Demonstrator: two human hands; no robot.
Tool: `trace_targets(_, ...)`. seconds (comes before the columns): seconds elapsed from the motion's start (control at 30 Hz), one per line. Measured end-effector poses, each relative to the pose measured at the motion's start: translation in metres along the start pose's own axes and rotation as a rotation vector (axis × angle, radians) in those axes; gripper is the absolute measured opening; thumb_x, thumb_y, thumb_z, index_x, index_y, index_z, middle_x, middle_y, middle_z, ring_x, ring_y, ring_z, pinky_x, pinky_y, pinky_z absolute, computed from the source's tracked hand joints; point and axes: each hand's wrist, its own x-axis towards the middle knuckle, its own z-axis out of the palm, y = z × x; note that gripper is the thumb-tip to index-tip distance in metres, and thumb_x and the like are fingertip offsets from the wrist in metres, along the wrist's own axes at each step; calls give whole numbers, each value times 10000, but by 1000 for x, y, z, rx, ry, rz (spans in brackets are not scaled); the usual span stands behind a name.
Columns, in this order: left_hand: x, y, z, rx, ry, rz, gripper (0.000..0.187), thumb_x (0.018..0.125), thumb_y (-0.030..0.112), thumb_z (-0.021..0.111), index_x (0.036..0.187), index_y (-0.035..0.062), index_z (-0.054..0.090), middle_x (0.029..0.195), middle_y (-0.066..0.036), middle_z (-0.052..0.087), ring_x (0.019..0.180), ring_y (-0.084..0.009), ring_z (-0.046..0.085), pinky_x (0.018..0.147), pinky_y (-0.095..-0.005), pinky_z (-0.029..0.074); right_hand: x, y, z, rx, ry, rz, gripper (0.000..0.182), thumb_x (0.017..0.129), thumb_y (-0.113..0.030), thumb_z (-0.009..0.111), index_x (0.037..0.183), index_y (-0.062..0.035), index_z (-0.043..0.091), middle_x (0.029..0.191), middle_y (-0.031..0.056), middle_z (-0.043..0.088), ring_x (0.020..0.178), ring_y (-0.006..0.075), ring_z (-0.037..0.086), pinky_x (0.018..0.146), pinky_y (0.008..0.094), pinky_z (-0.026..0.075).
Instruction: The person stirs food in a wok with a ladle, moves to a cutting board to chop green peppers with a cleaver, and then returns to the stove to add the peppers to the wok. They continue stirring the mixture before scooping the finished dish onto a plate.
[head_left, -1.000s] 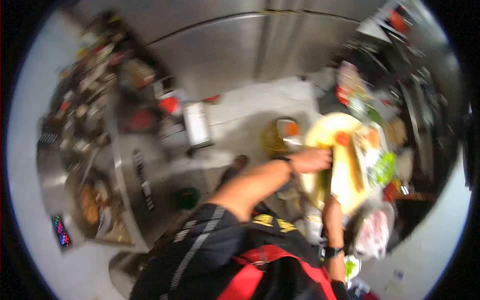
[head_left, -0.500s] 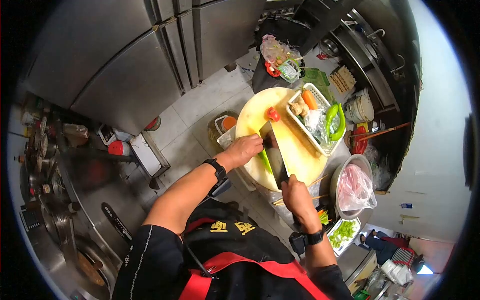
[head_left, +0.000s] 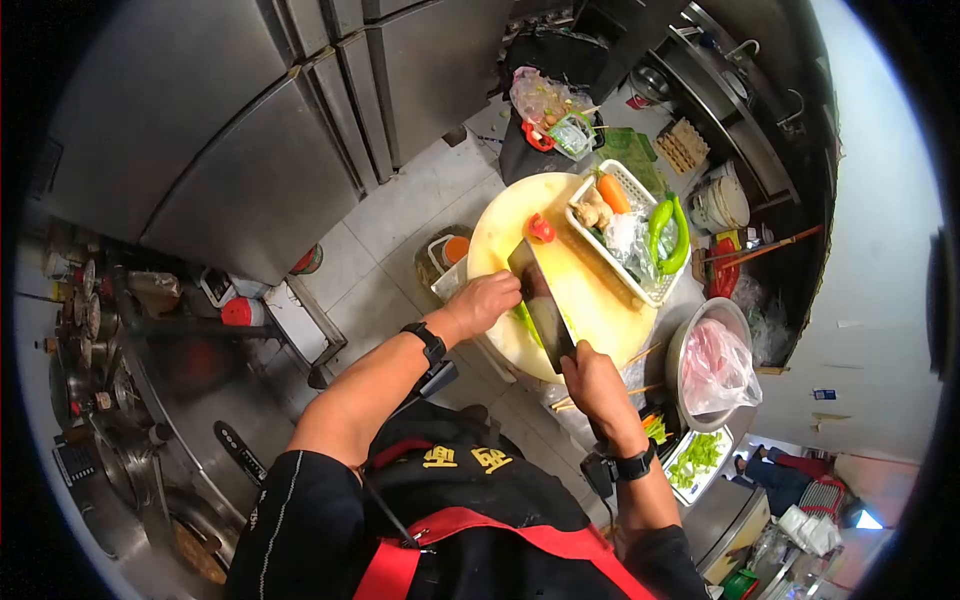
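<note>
My right hand [head_left: 597,388] is wrapped round the handle of a broad-bladed cleaver [head_left: 545,305], whose blade slants across a round, thick chopping board [head_left: 590,315]. Close to the blade's left face, my left hand [head_left: 490,302] has its fingers curled down over a green pepper [head_left: 524,317]. Much of that pepper is hidden behind the fingers and the blade. A red pepper piece [head_left: 541,228] lies on the board beyond the cleaver's tip.
A white basket [head_left: 655,297] holding a carrot, ginger and green peppers rests on the board's right side. Right of it stand a metal bowl [head_left: 747,325] with bagged pink meat and a white tray [head_left: 722,440] of chopped greens. A bin [head_left: 525,160] stands beyond.
The cleaver blade has tilted slightly and covers more of the green pepper. Both hands have stayed in nearly the same place, while the camera view has shifted a little.
</note>
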Motion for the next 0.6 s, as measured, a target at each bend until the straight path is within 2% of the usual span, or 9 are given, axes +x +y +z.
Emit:
trace_targets(0.1,5,-4,-6,-35,32,46,143,767,26,578,909,24,585,993,-112,588,989,-302,568,842,-368,508,20,13,39,31,0,23,248,919,-173,577,855,62,531,710,326,609,700,503,619,633,533,497)
trace_targets(0.17,5,0,-19,-23,-15,32,175,771,23,595,945,22,588,1016,-120,589,997,-307,564,859,-368,499,26,20,40,44,54,30,251,922,-179,586,864,60,537,711,328,605,708,504,617,643,533,497)
trace_targets(0.23,-3,12,-27,-39,121,-197,226,755,3,614,979,18,587,1034,-126,585,1004,-311,561,862,-370,492,14,24,35,144,92,4,295,921,-196,596,822,70,520,728,348,597,735,517,608,641,524,487)
trace_targets(0.27,-6,8,-27,-10,90,-224,239,735,-14,623,970,23,601,1010,-117,594,983,-304,564,853,-365,493,7,29,33,127,109,-7,272,919,-183,587,839,66,513,701,338,595,724,517,611,637,531,491)
trace_targets(0.3,0,4,-25,-9,91,-211,239,735,-14,623,970,23,601,1010,-117,594,983,-304,564,853,-365,493,1,28,30,125,122,-5,272,919,-183,587,839,66,513,701,338,595,724,517,611,637,531,491)
trace_targets(0.37,6,-2,-19,-45,27,98,193,738,-5,618,927,31,613,947,-100,595,949,-289,567,833,-360,494,-14,25,30,-21,92,159,241,936,-192,560,875,37,513,704,310,618,692,487,627,637,549,501)
trace_targets(0.4,15,-1,-13,-47,59,153,118,739,3,613,852,38,605,876,-86,576,899,-278,562,803,-362,494,-18,27,36,-42,117,154,211,924,-172,543,864,26,503,673,285,625,661,477,634,615,550,507)
trace_targets(0.53,27,1,-1,-50,4,155,80,738,29,634,796,44,581,831,-85,535,851,-285,542,761,-373,490,-27,24,50,-156,133,142,89,861,-69,527,856,17,503,659,265,636,631,444,654,587,532,523)
trace_targets(0.6,26,2,-4,-39,8,189,98,726,36,649,794,45,580,825,-89,530,842,-290,538,748,-374,489,-27,22,43,-168,136,107,85,861,-65,524,856,18,502,657,262,635,626,443,653,583,528,525)
